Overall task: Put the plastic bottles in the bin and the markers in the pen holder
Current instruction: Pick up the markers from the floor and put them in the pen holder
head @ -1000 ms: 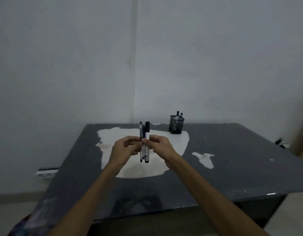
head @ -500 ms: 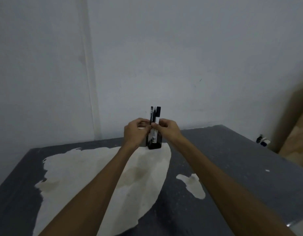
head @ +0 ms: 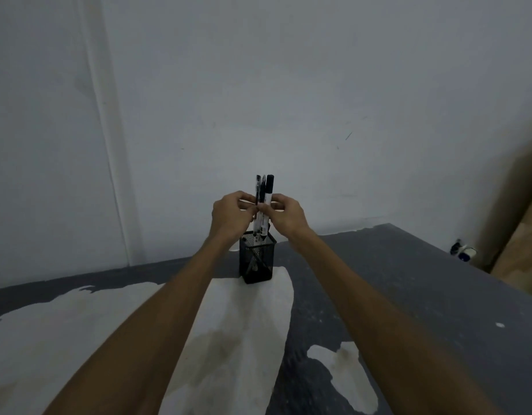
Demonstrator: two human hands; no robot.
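Above the holder: a bundle of markers (head: 263, 202) stands upright, lower tips just entering the mouth of the mesh pen holder (head: 256, 260).
Markers: three slim barrels, white bodies with black caps up, pressed side by side; labels too small to read.
Why upright: held vertical and squared together, the bundle looks lined up to drop straight into the narrow opening.
Hands: left hand (head: 230, 215) and right hand (head: 287, 215) both pinch the bundle at mid-barrel from opposite sides, fingertips meeting around it.
Pen holder: black wire mesh, square, already containing a few dark pens leaning inside.
Tabletop (head: 408, 295): dark grey, with large pale worn patches; holder sits at the far tip of one patch.
Bottles, bin: none in view.
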